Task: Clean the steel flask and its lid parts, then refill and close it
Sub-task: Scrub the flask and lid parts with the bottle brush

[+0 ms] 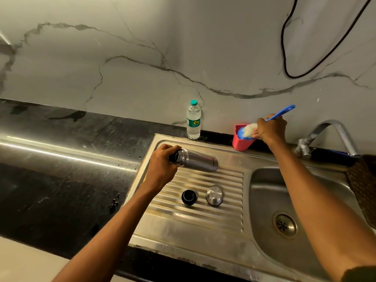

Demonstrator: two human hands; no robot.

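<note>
The steel flask (pixel 198 160) lies tilted over the ribbed drainboard (pixel 223 210), open mouth toward me. My left hand (pixel 161 167) grips it at the neck. In front of it on the drainboard stand two lid parts, a black inner stopper (pixel 189 197) and a steel cap (pixel 214 195). At the back, my right hand (pixel 269 128) holds a blue-handled brush (pixel 281 112), whose white bristles rest at the mouth of a red cup (pixel 242 142).
A clear plastic water bottle (pixel 193 121) with a green cap stands against the wall. The sink basin (pixel 264 192) with its drain lies to the right, under a steel tap (pixel 325 137). Black countertop (pixel 61 169) stretches left. A black cable (pixel 284 47) hangs on the wall.
</note>
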